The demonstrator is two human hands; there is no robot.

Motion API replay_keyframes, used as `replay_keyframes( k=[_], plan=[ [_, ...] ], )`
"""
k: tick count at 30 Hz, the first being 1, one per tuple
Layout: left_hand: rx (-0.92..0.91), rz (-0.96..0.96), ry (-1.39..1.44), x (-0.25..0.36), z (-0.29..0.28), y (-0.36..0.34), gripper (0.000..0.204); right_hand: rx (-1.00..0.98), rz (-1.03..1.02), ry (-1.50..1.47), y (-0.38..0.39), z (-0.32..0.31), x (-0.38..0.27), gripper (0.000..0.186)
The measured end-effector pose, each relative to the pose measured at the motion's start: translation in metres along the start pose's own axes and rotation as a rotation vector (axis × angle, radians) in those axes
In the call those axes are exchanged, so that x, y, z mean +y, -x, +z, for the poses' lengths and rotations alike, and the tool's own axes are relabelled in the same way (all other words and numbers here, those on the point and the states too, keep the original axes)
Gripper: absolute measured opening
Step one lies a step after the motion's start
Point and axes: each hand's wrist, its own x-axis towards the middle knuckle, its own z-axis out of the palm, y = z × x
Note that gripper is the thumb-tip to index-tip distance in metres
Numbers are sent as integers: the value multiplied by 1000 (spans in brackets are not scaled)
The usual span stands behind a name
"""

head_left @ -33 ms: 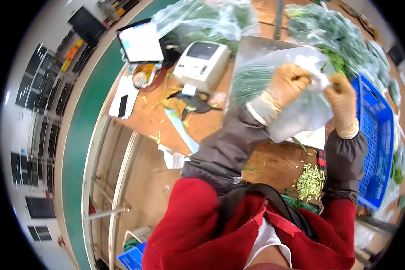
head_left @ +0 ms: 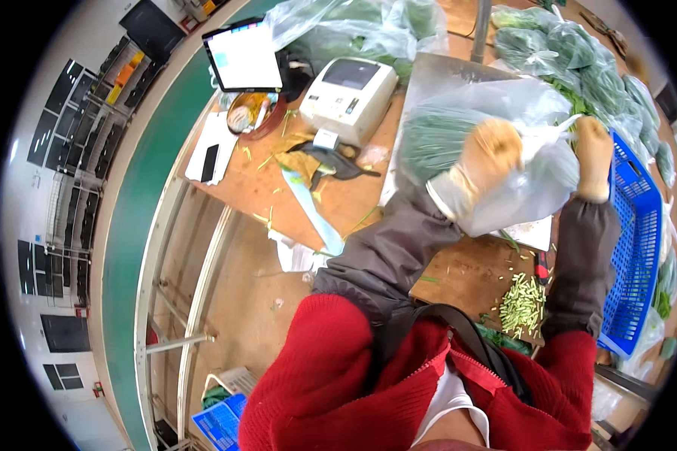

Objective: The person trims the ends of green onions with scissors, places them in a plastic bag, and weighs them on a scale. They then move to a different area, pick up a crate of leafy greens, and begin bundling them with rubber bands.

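Note:
A clear plastic bag (head_left: 515,197) of long, thin green vegetables (head_left: 435,144) lies on a metal plate (head_left: 451,70) in front of me. My left hand (head_left: 492,154), in a tan glove, is closed on the gathered plastic near the bag's mouth. My gloved right hand (head_left: 594,156) is closed on a twisted end of the bag, drawn out to the right. White plastic stretches between the two fists. The fingertips of both hands are mostly hidden.
A blue crate (head_left: 630,248) stands to my right, below bagged greens (head_left: 579,56). Left of the plate are a label printer (head_left: 350,98), a lit screen (head_left: 242,59) and a round tub (head_left: 259,116). Cut stem pieces (head_left: 522,304) and a red-and-black tool (head_left: 541,267) lie nearer me.
My hands have moved apart, the right one going outward, and the bag's end is now pulled into a stretched strip between them. The whole view has shifted slightly.

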Motion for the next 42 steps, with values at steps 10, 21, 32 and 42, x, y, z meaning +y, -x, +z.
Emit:
replay_keyframes(
  k=[10,21,32,42],
  plan=[
    [745,-425,204,-156,-264,156,42,13,87,-650,72,82,-119,38],
    [186,-1001,365,-253,-367,155,17,-679,-209,394,145,483,-148,28],
    [159,-968,436,-279,-364,173,27,-671,-193,730,152,521,-128,19],
    [159,-830,495,-282,-366,175,22,-641,-345,778,162,525,-128,13]
  ],
)
